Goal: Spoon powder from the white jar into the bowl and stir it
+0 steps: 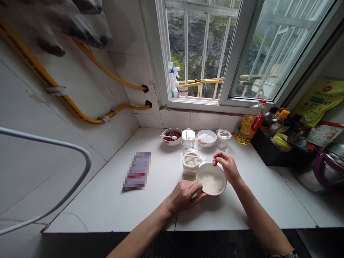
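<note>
My left hand [185, 195] grips the lower left rim of a white bowl [211, 179] with pale, whitish contents. Pinched in the fingers of my right hand [227, 165] is the handle of a small white spoon [200, 161]. The spoon's head is over the near right edge of a cream-coloured jar [190, 168], which is open and holds a pale substance. The bowl stands just to the right of the jar and nearer to me. Behind the jar is a clear glass cup [189, 144].
At the back stand a bowl of dark red pieces [172, 137] with a spoon, a white jar [188, 134], a bowl with white contents [206, 138] and a lidded glass jar [223, 138]. An oil bottle [245, 127] and black rack [264, 148] are right; a blurred purple packet [138, 171] lies left.
</note>
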Demonstrator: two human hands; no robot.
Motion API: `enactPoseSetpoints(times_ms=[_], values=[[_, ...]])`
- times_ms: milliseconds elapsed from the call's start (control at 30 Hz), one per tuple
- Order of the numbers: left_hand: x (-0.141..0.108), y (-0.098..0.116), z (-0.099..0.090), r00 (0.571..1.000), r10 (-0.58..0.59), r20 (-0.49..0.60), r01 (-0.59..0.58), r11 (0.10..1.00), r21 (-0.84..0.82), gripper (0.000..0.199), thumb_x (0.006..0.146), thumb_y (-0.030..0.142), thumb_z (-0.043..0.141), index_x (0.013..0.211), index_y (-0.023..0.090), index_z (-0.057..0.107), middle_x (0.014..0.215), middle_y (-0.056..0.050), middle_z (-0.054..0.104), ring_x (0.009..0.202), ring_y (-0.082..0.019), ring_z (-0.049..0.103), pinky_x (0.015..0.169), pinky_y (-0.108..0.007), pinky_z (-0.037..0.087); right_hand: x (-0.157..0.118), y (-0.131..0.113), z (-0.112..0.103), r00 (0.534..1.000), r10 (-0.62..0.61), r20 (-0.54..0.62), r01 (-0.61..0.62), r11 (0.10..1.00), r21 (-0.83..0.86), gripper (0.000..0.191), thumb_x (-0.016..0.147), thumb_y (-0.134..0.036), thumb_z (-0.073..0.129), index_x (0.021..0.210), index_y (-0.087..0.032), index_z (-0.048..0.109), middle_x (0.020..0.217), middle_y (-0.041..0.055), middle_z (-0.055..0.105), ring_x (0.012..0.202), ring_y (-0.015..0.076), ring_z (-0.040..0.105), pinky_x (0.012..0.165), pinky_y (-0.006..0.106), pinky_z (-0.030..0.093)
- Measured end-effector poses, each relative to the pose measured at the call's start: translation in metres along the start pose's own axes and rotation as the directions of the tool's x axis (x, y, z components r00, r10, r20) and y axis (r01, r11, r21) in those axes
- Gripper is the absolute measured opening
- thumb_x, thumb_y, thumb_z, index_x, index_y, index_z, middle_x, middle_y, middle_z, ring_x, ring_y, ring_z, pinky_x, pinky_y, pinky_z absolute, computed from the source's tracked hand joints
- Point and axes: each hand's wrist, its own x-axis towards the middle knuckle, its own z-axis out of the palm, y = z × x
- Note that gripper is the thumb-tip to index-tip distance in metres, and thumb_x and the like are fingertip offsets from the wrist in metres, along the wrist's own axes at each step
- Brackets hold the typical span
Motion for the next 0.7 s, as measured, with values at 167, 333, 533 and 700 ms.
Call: enactPoseSetpoints(times_ms=[167,333,533,700], values=[[-0.001,0.0,0.001,1.0,-0.017,0.011,0.017,1.0,0.0,0.017,0.098,0.03,0.046,0.087,0.018,0.051,0.061,0.003,0.055,0.048,-0.011,0.05,0.046,-0.026,0.033,-0.007,0.005,0.006,0.98,-0.186,0.065,0.194,0.969,-0.15,0.016,0.08,-0.034,0.064,0.084,-0.021,0.056,0.074,0.0023,0.067,0.07,0.0189,0.067,0.072,0.034,0.053],[-0.001,0.0,0.0,1.0,-0.011,0.01,0.011,1.0,0.007,0.016,0.099,0.029,0.046,0.087,0.018,0.051,0.061,0.003,0.055,0.048,-0.011,0.051,0.046,-0.026,0.033,-0.009,0.012,0.002,0.814,-0.481,0.326,0.581,0.642,-0.5,0.008,0.083,-0.016,0.057,0.082,-0.023,0.055,0.075,0.0022,0.066,0.07,0.0193,0.064,0.088,0.043,0.05],[0.002,0.002,-0.002,1.0,-0.008,0.007,0.008,1.0,0.023,0.019,0.1,0.03,0.044,0.087,0.018,0.051,0.061,0.003,0.056,0.048,-0.011,0.051,0.046,-0.026,0.032,-0.009,0.01,0.001,0.744,-0.575,0.341,0.656,0.534,-0.533,0.013,0.085,-0.011,0.052,0.084,-0.024,0.054,0.076,0.0021,0.07,0.069,0.0191,0.066,0.096,0.046,0.047],[0.003,0.002,-0.003,1.0,-0.001,-0.001,0.001,1.0,0.025,0.019,0.099,0.029,0.045,0.086,0.018,0.051,0.059,0.003,0.054,0.048,-0.011,0.051,0.046,-0.025,0.033,-0.016,0.002,0.002,0.897,-0.403,0.182,0.443,0.809,-0.387,0.001,0.086,-0.022,0.055,0.087,-0.022,0.056,0.081,0.0037,0.066,0.073,0.0204,0.07,0.073,0.035,0.054]])
